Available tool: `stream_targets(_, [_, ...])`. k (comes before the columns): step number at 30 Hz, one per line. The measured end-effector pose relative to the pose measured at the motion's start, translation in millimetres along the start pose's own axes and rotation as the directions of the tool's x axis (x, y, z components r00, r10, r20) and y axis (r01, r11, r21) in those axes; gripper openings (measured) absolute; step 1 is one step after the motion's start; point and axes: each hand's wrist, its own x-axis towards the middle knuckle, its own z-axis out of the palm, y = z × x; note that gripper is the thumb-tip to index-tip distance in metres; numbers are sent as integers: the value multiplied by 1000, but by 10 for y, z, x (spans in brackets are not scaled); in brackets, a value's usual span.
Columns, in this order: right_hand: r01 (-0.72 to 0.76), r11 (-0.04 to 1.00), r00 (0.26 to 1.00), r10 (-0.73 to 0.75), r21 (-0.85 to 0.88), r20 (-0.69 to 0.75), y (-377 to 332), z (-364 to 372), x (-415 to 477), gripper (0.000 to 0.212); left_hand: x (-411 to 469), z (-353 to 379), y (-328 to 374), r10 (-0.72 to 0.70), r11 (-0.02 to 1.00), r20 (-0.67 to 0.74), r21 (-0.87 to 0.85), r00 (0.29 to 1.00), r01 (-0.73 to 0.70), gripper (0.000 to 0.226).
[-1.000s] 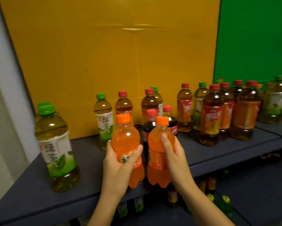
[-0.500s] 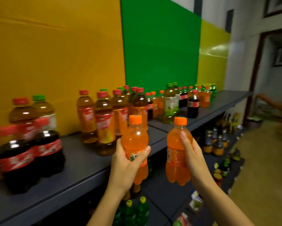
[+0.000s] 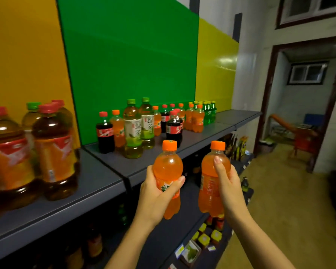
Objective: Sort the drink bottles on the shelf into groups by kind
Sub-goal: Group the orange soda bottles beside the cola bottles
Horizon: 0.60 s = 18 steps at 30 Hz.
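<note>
Left hand [image 3: 153, 197] holds "美"-labelled soda [image 3: 168, 167]; right hand [image 3: 229, 189] holds second soda [image 3: 208, 197].

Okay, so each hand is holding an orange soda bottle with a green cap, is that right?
Not quite: the caps are orange, not green. The head view shows the left hand gripping the left orange soda bottle and the right hand gripping the right orange soda bottle.

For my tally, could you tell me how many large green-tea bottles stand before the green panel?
2. One green-tea bottle stands nearer the front of the shelf. The second green-tea bottle is beside it, right and further back. Others may be hidden behind the bottles.
</note>
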Motion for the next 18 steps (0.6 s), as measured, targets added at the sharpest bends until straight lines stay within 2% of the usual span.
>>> stream_targets(4, [33,999,999,-33,-32,3,196,-211,643,43,529,465,-255,5,1000,9,-8,1000,-5,48])
stream_targets(9, [83,996,996,-84,-29,-18,436,-373,1641,41,1345,1032,-547,27,999,11,-22,1000,-26,41])
stream_targets(18, [129,992,991,-128,-11,26,678,-548,3308,52,2744,1757,-931,60,998,-109,11,992,-59,39])
